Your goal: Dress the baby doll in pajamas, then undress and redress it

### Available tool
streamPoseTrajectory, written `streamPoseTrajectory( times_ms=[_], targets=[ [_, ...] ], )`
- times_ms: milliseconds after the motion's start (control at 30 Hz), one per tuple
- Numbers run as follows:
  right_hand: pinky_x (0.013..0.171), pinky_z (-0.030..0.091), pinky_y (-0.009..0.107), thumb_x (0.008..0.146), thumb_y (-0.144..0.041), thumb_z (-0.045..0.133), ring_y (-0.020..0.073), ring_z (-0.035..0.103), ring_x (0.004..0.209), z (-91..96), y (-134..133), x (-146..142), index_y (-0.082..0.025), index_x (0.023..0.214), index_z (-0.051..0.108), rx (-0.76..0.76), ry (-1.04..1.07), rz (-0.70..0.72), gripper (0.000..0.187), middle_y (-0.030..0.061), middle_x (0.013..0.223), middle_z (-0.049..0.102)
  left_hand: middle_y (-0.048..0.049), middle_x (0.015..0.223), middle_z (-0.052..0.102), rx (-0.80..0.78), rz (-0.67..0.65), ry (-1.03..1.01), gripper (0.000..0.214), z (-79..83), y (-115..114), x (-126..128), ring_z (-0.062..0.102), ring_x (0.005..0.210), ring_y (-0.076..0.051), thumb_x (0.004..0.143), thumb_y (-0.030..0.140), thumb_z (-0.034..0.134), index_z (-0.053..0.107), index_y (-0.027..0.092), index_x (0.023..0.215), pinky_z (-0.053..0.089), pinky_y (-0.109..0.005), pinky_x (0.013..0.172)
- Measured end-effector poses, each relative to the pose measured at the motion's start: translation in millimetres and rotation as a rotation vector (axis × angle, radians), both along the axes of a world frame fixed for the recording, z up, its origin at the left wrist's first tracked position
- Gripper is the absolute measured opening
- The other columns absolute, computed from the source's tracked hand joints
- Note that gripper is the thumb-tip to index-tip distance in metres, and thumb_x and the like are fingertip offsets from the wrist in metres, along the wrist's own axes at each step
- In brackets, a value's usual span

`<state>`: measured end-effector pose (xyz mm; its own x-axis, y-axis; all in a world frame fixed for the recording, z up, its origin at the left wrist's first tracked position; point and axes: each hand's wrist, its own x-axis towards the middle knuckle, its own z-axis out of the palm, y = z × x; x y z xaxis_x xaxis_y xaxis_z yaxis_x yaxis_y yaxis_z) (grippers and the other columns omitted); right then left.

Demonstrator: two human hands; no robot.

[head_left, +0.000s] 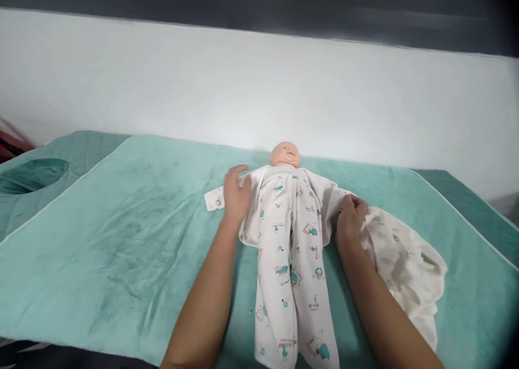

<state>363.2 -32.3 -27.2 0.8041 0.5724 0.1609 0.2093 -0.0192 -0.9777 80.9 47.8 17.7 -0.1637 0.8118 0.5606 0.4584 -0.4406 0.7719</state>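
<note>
there were two bare hands point(237, 193) point(351, 220), one pink-headed doll point(285, 154), one white top point(325, 189), one white patterned trouser pair point(279, 217), one cream cloth point(409, 261).

Room over green sheet point(101, 223) left of doll point(285, 154), bunched cloth point(409, 261) obstructing right, wall point(243, 82) behind

Apparently a massage room: green-covered bed point(113, 217) with face hole point(36, 175).

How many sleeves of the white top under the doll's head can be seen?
2. The left sleeve, showing a printed cuff, is partly covered by the left hand. The right sleeve stretches out to the right hand, whose fingertips meet its outer end.
</note>
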Motion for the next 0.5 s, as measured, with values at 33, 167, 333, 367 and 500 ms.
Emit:
streamPoseTrajectory(
  times_ms=[33,167,333,367,500],
  targets=[
    [0.09,0.046,0.035,0.085,-0.05,0.051,0.0177,0.053,0.095,1.6,-3.2,7.5,-0.019,0.108,0.048,-0.016,-0.045,-0.045,0.039,0.0035,0.102,0.052,-0.0056,0.122,0.065,-0.001,-0.048,0.09,0.025,-3.2,1.9,5.2,0.056,0.119,-0.023,0.089,0.025,0.055,0.063,0.023,0.113,0.043,-0.04,0.104],
    [0.101,0.042,0.041,0.082,-0.042,0.057,0.0212,0.053,0.104,5.7,-18.0,30.5,-0.017,0.108,0.051,-0.042,-0.237,-0.095,0.037,0.0084,0.11,0.054,-0.0078,0.134,0.061,-0.058,-0.03,0.529,0.035,-13.4,8.3,18.5,0.052,0.126,-0.026,0.1,0.035,0.041,0.058,0.024,0.128,0.038,-0.045,0.106],
    [0.109,0.037,0.046,0.089,-0.032,0.052,0.0232,0.049,0.12,27.9,-31.4,3.3,-0.018,0.109,0.053,0.155,-0.722,0.155,0.024,0.0113,0.121,0.053,-0.0143,0.114,0.068,-0.245,0.094,0.801,0.037,-12.9,17.9,15.4,0.062,0.108,-0.029,0.101,0.028,0.029,0.06,0.017,0.118,0.042,-0.043,0.093],
    [0.108,0.038,0.046,0.091,-0.03,0.051,0.0233,0.05,0.12,36.9,-29.4,-9.6,-0.019,0.109,0.054,0.193,-0.791,0.222,0.022,0.0114,0.121,0.054,-0.015,0.11,0.068,-0.268,0.099,0.839,0.037,-11.9,20.2,12.2,0.063,0.105,-0.03,0.101,0.025,0.028,0.06,0.015,0.116,0.042,-0.043,0.091],
    [0.103,0.044,0.041,0.095,-0.026,0.046,0.0221,0.053,0.117,77.1,3.8,-70.6,-0.022,0.112,0.056,0.203,-0.927,0.562,0.021,0.0101,0.118,0.059,-0.0147,0.102,0.07,-0.359,0.122,0.865,0.036,-9.4,28.3,-5.8,0.067,0.096,-0.029,0.1,0.026,0.027,0.059,0.014,0.113,0.045,-0.04,0.084]
  ],
)
